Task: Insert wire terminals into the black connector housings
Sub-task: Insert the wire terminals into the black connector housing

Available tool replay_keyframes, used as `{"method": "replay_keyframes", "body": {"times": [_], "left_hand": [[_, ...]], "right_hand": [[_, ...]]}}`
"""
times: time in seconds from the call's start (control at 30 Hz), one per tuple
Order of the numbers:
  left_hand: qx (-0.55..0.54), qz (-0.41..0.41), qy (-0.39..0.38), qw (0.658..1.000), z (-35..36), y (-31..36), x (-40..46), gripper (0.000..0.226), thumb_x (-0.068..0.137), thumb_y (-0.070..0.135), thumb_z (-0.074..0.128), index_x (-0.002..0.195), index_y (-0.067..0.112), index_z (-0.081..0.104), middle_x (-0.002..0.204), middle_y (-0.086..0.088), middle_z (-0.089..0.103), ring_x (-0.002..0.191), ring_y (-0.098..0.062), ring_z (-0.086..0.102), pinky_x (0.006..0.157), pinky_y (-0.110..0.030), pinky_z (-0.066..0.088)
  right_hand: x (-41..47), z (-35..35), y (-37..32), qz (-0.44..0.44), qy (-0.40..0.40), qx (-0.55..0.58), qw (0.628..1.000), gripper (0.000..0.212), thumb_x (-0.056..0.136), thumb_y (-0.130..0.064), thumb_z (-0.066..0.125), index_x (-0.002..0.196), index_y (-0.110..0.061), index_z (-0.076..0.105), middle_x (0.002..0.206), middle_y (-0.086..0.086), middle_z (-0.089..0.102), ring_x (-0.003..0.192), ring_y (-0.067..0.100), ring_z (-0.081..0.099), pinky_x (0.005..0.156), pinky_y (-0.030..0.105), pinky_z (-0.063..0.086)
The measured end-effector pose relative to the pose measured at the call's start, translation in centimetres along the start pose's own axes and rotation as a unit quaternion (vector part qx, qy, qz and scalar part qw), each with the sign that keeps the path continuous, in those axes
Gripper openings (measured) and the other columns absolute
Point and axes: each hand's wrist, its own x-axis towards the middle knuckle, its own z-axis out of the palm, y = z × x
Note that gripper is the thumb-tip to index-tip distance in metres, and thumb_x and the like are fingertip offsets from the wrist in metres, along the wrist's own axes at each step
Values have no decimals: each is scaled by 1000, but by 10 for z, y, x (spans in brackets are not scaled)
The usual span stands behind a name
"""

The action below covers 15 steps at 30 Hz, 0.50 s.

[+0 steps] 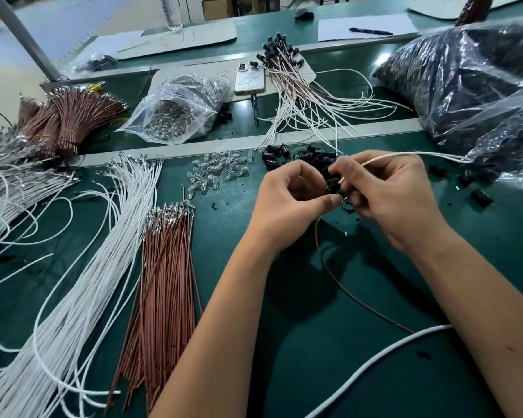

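My left hand grips a black connector housing between thumb and curled fingers, above the green mat. My right hand pinches a white wire close to its terminal end, right at the housing. The white wire trails off to the upper right. A brown wire hangs down from the housing and curves across the mat. Loose black housings lie just behind my hands. The terminal tip itself is hidden by my fingers.
White terminal wires and brown terminal wires lie in bundles at left. Clear bulbs are scattered mid-table. Finished wired housings, a phone, a bag of bulbs and large bags of black parts sit behind.
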Motion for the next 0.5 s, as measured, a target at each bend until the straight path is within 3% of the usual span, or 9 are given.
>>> {"method": "replay_keyframes", "body": {"times": [0.1, 0.3, 0.5], "left_hand": [[6, -5, 13, 1000, -3, -1, 1, 25, 75, 1, 86, 89, 7, 66, 75, -6, 66, 66, -14, 60, 65, -29, 52], [-22, -9, -10, 1000, -3, 1, -1, 19, 72, 11, 86, 84, 13, 70, 84, -23, 70, 74, -20, 63, 75, -37, 53], [-42, -27, -27, 998, -3, 1, -1, 15, 79, 5, 81, 91, 11, 74, 82, -14, 72, 74, -20, 64, 75, -31, 52]], "right_hand": [[1, -2, -1, -6, 9, 45, 999, 24, 91, -27, 73, 85, -5, 69, 65, 6, 68, 44, 12, 51, 36, 18, 34], [1, -5, 1, -20, 3, -16, 1000, 18, 92, -18, 78, 74, -15, 74, 59, 6, 64, 41, 12, 47, 37, 18, 33], [0, -5, 0, -23, -9, -18, 1000, 17, 90, -24, 78, 77, -13, 74, 60, 7, 63, 41, 12, 48, 37, 18, 34]]}}
